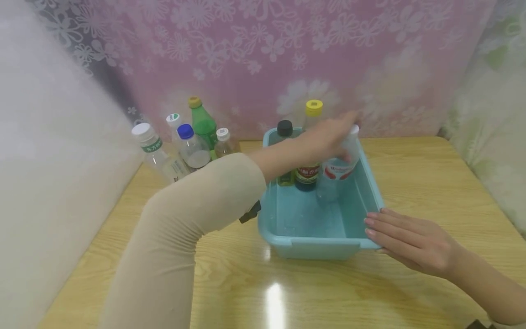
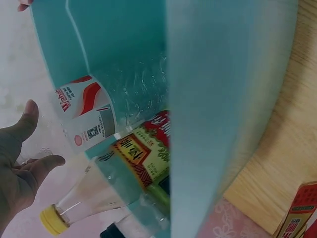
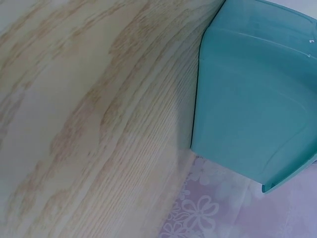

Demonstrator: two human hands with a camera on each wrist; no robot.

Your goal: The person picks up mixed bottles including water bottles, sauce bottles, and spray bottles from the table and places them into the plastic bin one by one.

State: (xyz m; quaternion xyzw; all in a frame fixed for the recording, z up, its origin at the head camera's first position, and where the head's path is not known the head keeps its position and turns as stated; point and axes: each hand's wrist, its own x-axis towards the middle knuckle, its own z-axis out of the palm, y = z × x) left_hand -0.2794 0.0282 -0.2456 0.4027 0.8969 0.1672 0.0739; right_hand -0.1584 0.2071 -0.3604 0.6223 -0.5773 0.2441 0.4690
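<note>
A light blue plastic bin point(image 1: 312, 249) holds several bottles. My left hand point(image 1: 330, 137) reaches over its back right part, around the top of a transparent water bottle point(image 1: 338, 172) with a red-and-white label. In the left wrist view, the thumb and fingers of that hand point(image 2: 17, 186) are spread apart beside the bottle's upper end. Next to this water bottle point(image 2: 89, 111) stand a yellow-capped sauce bottle point(image 1: 314, 109) and a black-capped bottle point(image 1: 285, 129). My right hand point(image 1: 415, 242) rests with straight fingers on the bin's front right corner.
Left of the bin stand several more bottles: a white-capped one point(image 1: 144, 132), a blue-capped one point(image 1: 193, 151), a green one point(image 1: 203, 123) and a small white-capped one point(image 1: 223, 137). My left sleeve hides part of them. A flowered curtain point(image 1: 255, 59) hangs behind the wooden table point(image 1: 230, 283).
</note>
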